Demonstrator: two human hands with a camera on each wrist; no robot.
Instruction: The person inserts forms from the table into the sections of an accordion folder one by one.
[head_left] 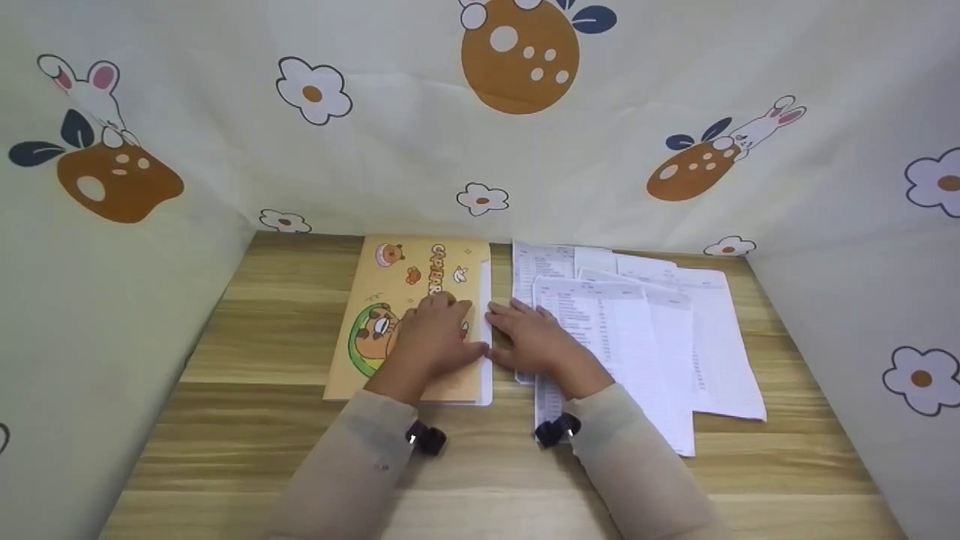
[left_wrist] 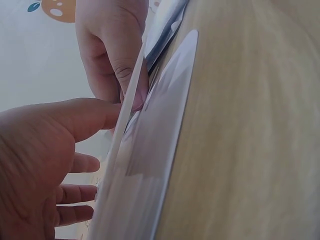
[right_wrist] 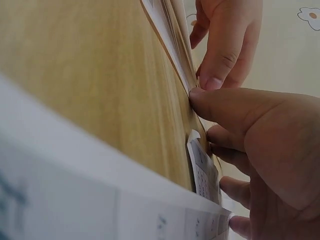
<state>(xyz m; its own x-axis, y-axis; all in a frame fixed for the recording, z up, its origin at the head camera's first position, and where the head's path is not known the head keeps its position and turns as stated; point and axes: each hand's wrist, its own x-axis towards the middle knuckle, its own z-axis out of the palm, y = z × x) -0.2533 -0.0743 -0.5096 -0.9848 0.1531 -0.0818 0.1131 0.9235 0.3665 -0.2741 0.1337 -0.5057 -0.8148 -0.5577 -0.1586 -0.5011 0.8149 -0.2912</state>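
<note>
Around me hangs a pale cloth [head_left: 675, 67] printed with flowers, rabbits and brown mushrooms, closing in three sides of the wooden counter [head_left: 247, 450]. On the counter, to my right, lies a loose spread of printed sheets [head_left: 675, 337], overlapping one another and fanned toward the back. Just beside them, to the left, lies the orange folder [head_left: 390, 292] with a cartoon animal on its cover, flat on the wood, its clear plastic edge facing the sheets.

My left hand [head_left: 435, 337] rests on the folder's cover near its right edge, fingers fairly straight and laid flat; the left wrist view shows my thumb [left_wrist: 90, 117] pressing against the thin edge of the cover (the edge is lifted a little off the layer beneath). My right hand [head_left: 532, 341] lies palm down on the left border of the printed sheets, right up against the folder, fingers spread and pointing toward the back. In the right wrist view its thumb [right_wrist: 225, 107] touches the folder's edge, meeting the fingertip [right_wrist: 212, 82] of my left hand there. Neither grip is curled round anything that I can see: both press and touch with straight fingers. The two hands sit close together, nearly touching at the seam between folder and paper.
</note>
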